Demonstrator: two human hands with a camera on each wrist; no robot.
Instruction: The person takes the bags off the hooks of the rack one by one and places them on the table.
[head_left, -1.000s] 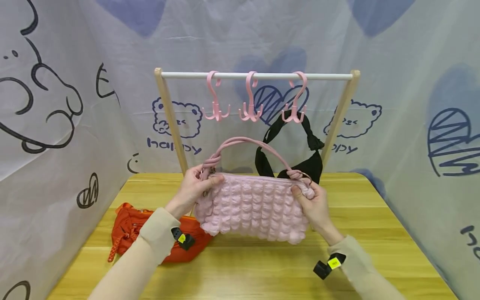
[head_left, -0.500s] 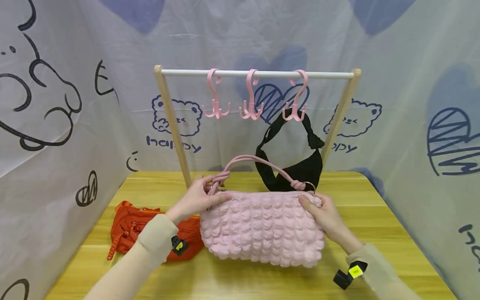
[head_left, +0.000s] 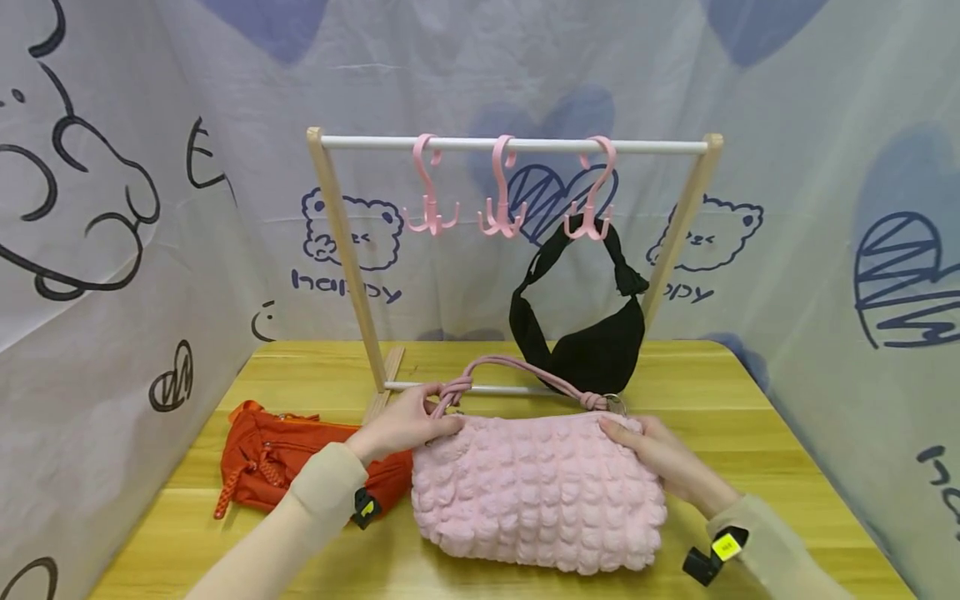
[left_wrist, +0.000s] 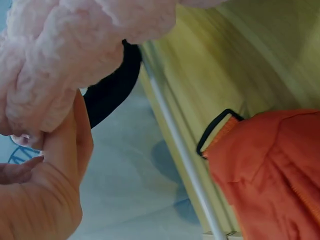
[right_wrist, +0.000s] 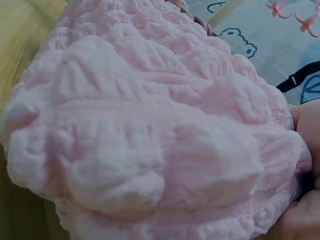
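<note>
A pink puffy handbag (head_left: pixel 536 492) with a twisted, knotted handle (head_left: pixel 517 363) is held low over the front of the table. My left hand (head_left: pixel 405 423) pinches its upper left corner, thumb on the front face. At the opposite upper corner, beside a metal ring, my right hand (head_left: pixel 663 457) grips the bag. Pink bubbled fabric (right_wrist: pixel 150 125) fills most of the right wrist view. In the left wrist view, the left hand (left_wrist: pixel 55 185) has its fingers against the fabric's underside; part of that hand is hidden.
Behind the handbag stands a wooden rack with a white rail (head_left: pixel 540 146). Pink hooks (head_left: pixel 502 208) hang from it; a black bag (head_left: pixel 600 350) hangs from the right one. An orange-red bag (head_left: pixel 300 458) lies on the table (head_left: pixel 750 517) at left, close to the left forearm.
Both hands have lowered the pink handbag toward the front of the table and slightly right, and its handle has sunk. The rack's lower bar has come into view.
</note>
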